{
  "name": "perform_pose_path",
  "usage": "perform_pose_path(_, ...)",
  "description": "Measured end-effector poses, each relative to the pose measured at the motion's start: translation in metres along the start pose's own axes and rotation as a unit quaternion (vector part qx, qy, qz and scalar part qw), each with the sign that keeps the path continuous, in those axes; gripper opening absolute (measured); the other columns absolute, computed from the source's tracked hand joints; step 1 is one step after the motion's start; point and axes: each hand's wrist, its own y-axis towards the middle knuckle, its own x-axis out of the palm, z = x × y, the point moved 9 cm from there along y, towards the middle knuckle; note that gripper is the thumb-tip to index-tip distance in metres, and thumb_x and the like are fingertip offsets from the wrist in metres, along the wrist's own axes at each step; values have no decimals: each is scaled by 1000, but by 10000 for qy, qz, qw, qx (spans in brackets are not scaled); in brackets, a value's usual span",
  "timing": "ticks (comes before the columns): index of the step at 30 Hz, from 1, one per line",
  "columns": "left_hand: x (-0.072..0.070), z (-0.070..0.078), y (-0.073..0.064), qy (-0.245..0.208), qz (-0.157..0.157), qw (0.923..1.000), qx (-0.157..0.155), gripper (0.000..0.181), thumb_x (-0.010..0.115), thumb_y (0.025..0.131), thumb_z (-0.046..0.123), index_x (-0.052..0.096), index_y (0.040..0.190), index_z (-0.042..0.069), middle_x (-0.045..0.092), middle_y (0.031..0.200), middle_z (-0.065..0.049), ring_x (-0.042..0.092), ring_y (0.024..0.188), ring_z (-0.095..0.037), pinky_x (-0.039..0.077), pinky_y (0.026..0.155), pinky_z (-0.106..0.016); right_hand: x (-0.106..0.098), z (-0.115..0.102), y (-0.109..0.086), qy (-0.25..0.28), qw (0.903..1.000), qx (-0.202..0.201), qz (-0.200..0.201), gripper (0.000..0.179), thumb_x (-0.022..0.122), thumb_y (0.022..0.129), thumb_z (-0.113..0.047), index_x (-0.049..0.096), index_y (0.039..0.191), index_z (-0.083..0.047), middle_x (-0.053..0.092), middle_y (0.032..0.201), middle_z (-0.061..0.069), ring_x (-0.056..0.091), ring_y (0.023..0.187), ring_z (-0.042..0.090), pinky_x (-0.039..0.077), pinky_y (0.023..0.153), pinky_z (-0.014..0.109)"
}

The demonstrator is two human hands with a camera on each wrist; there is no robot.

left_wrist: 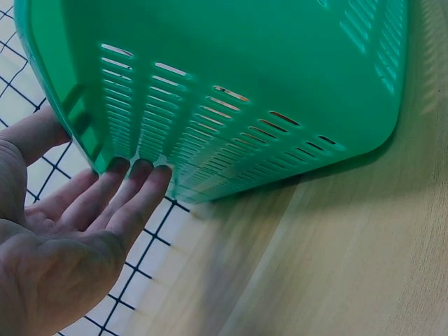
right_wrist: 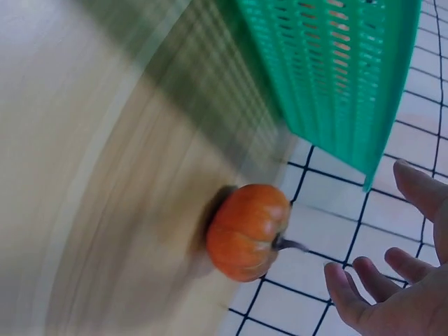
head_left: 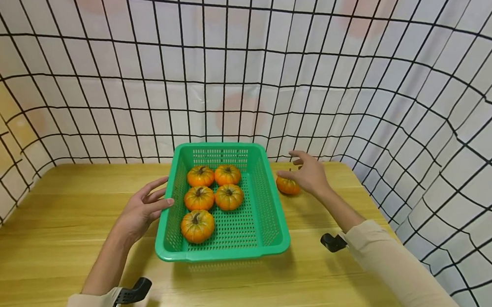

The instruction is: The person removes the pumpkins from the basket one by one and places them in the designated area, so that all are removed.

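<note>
A green plastic basket [head_left: 223,252] holds several small orange pumpkins [head_left: 197,226], mostly along its left side. At its left rim is my left hand [head_left: 138,211], thumb over the edge; in the left wrist view the fingertips [left_wrist: 115,168] meet the slotted outer wall. One more pumpkin [head_left: 288,185] sits on the table to the right of the basket, its stem [right_wrist: 288,244] showing in the right wrist view. Over this pumpkin hovers my right hand [head_left: 310,173], fingers spread and holding nothing, with a gap between fingers and pumpkin in the right wrist view.
The wooden table [head_left: 80,229] bears the basket and the loose pumpkin. Behind it and at both sides rises a black wire grid [head_left: 220,72] with pale sheeting behind. Each sleeve carries a black wrist mount [head_left: 134,291].
</note>
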Motion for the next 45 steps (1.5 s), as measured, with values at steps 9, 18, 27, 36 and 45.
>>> perform_pose_path(9, -1, -1, 0, 12, 23, 10000, -32, 78, 68, 96, 6, 25, 161, 10, 32, 160, -27, 66, 116, -12, 57, 93, -27, 3, -31, -2, -45, 9995, -274, -166, 76, 79, 87, -39, 48, 150, -12, 60, 139, 22, 56, 126, 41, 51, 100, 55)
perform_pose_path(18, -1, -1, 0, 5, 18, 10000, -32, 78, 69, 96, 6, 26, 161, 10, 33, 159, -27, 66, 116, -13, 57, 92, -28, 13, -68, -7, 37, 9969, -650, -451, 77, 82, 85, -36, 49, 150, -12, 61, 137, 21, 57, 128, 38, 50, 102, 53)
perform_pose_path(27, 0, -1, -1, -24, -14, 10000, -73, 79, 68, 96, 6, 24, 161, 10, 32, 160, -28, 66, 116, -14, 58, 92, -28, 29, -95, -9, -191, 9919, -839, -929, 77, 82, 84, -39, 49, 149, -14, 62, 137, 18, 61, 120, 38, 54, 95, 50)
perform_pose_path(36, -1, -1, -1, -59, -28, 10000, -71, 79, 68, 96, 5, 23, 161, 10, 31, 160, -28, 67, 116, -15, 58, 91, -28, 46, -117, -13, -200, 9856, -960, -1380, 74, 84, 82, -39, 53, 146, -20, 64, 135, 13, 63, 118, 33, 56, 93, 47)
perform_pose_path(45, -1, -2, 0, -54, -36, 10000, -60, 79, 68, 96, 5, 24, 161, 10, 32, 160, -28, 67, 116, -16, 59, 90, -29, 66, -133, -14, -266, 9738, -1201, -1914, 72, 85, 82, -33, 53, 146, -22, 60, 139, 12, 60, 125, 32, 55, 95, 46)
